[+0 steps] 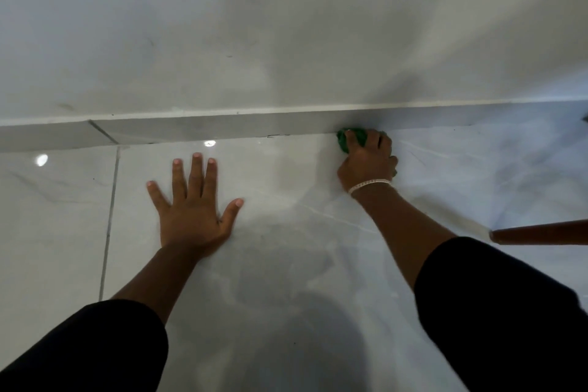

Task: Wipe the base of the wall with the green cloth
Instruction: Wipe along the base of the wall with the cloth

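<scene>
A person leans over a shiny pale grey tiled floor [286,264] with both arms stretched out. The right hand [367,162] is curled tight around a small bunched-up green cloth [351,138], with the fingers [377,140] clamped on top of it, and the hand presses the cloth down where the floor meets the low grey tile strip at the base of the wall [222,127]. The cloth touches that strip and only a bit of green peeks out in front of the knuckles (the rest is hidden under the hand). A thin white beaded bracelet [369,185] sits around the right wrist. The left hand [192,210] lies flat on the floor with its palm down, well apart from the cloth, and its fingers [195,172] are spread wide and hold nothing. Both arms wear black sleeves [496,312] pushed up to near the elbows. Above the strip rises a plain white painted wall [286,25] with a few small dark marks on it. A thin dark grout line [108,223] runs across the floor to the left of the flat hand. At the right edge, a round brown wooden leg [541,232] pokes into view, just above the right sleeve. Two small bright spots of light shine on the floor near the strip.
</scene>
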